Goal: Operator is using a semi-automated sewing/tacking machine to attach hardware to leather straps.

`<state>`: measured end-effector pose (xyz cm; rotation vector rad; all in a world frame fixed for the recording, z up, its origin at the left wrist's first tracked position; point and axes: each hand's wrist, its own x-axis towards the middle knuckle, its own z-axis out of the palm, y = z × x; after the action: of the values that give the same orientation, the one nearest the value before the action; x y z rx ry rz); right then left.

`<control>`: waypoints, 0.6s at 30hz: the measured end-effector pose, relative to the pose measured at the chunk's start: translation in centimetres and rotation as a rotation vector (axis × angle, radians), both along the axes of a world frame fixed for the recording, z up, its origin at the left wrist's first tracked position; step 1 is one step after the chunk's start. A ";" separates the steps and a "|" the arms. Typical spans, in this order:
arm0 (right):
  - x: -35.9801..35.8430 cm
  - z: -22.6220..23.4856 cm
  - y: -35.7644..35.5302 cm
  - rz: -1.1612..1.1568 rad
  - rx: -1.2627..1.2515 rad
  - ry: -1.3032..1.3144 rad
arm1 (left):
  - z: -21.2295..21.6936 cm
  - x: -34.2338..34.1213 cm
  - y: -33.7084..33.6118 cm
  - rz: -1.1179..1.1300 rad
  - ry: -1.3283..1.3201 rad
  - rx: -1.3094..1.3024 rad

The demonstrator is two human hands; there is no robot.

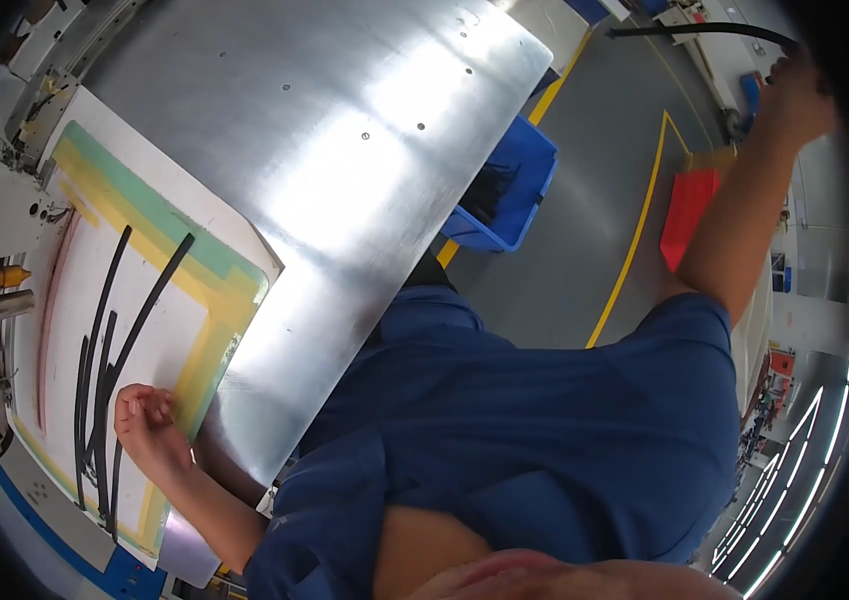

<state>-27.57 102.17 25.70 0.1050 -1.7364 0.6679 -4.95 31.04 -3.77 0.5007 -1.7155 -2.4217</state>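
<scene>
Several black strips [110,340] lie side by side on our white board [235,225], our left hand [150,425] resting half-curled on their near ends to steady them, while our right hand [795,95] grips another black strip [695,32] held far out.

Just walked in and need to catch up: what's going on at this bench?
A person in a blue shirt stands at a shiny metal table. Their left hand rests on black strips lying on a white board with a yellow-green border. Their right hand is stretched out to the side, gripping a long black strip.
</scene>
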 end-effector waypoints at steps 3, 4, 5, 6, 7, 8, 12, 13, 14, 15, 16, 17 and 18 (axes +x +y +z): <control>-0.6 -4.0 2.7 -0.480 0.098 -0.152 | 0.2 0.2 0.1 0.076 -0.055 -0.242; -0.9 -5.1 6.6 -0.550 0.182 -0.229 | 0.2 -0.2 -0.1 0.058 -0.060 -0.245; -1.7 -6.6 10.7 -0.697 0.250 -0.267 | 0.0 -0.3 -0.5 0.029 -0.055 -0.281; -2.9 -9.0 14.0 -0.836 0.317 -0.308 | -0.1 -0.2 -0.7 0.008 -0.053 -0.322; -4.1 -11.8 14.8 -0.830 0.268 -0.423 | 0.2 0.2 -0.6 0.013 -0.065 -0.327; -4.9 -14.6 15.4 -0.822 0.219 -0.534 | 0.4 0.3 -0.4 0.013 -0.074 -0.368; -4.8 -24.6 15.6 -0.767 -0.080 -0.782 | 0.5 0.0 0.3 -0.017 -0.120 -0.423; -4.2 -26.1 14.8 -0.727 -0.214 -0.796 | 0.5 -0.1 0.4 -0.007 -0.119 -0.425; -3.6 -27.4 14.3 -0.688 -0.345 -0.805 | 0.3 -0.2 0.4 -0.035 -0.114 -0.451; -3.2 -29.3 15.2 -0.671 -0.430 -0.803 | 0.3 -0.2 0.5 -0.058 -0.111 -0.477; -3.1 -30.7 15.9 -0.650 -0.513 -0.803 | 0.4 -0.2 0.7 -0.041 -0.110 -0.474; -2.6 -31.4 14.2 -0.660 -0.643 -0.751 | 0.5 -0.1 0.9 -0.065 -0.141 -0.525; -1.2 -31.8 12.3 -0.670 -0.776 -0.695 | 0.7 -0.2 1.2 -0.092 -0.169 -0.574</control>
<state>-28.79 114.50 -6.10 -1.3180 -1.8481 0.8645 -5.15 32.23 -3.09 0.5582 -2.4191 -1.8387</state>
